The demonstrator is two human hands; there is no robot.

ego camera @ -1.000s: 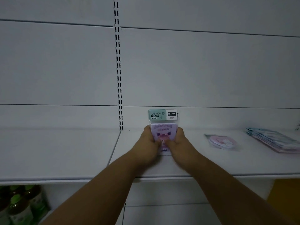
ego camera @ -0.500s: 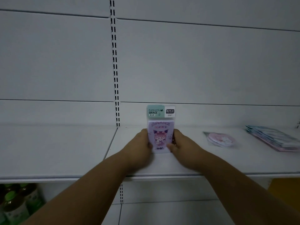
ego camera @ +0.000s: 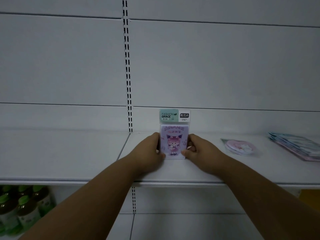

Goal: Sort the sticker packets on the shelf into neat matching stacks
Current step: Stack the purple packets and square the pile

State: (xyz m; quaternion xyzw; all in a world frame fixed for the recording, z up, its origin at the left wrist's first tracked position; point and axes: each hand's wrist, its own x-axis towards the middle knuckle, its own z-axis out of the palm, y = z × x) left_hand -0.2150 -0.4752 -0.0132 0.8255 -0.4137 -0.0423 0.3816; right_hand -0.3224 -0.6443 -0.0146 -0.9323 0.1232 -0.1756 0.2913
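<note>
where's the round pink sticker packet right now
In the head view, the round pink sticker packet lies flat on the white shelf, right of the right hand, left of the fanned packet pile.

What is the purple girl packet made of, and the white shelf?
The purple sticker packet with the cartoon girl looks like glossy clear plastic over printed card; its edges shine. The white shelf looks like painted metal, smooth and matte, probably steel.

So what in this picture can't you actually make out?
- Purple packet, head view: whether it is one packet or a stack; the left hand and right hand cover its sides.
- Flat pile at the far right: cut off by the frame edge, prints blurred.
- Round pink packet: picture too soft to read.
- Bottles below the shelf: labels dark, partly cropped.
</note>
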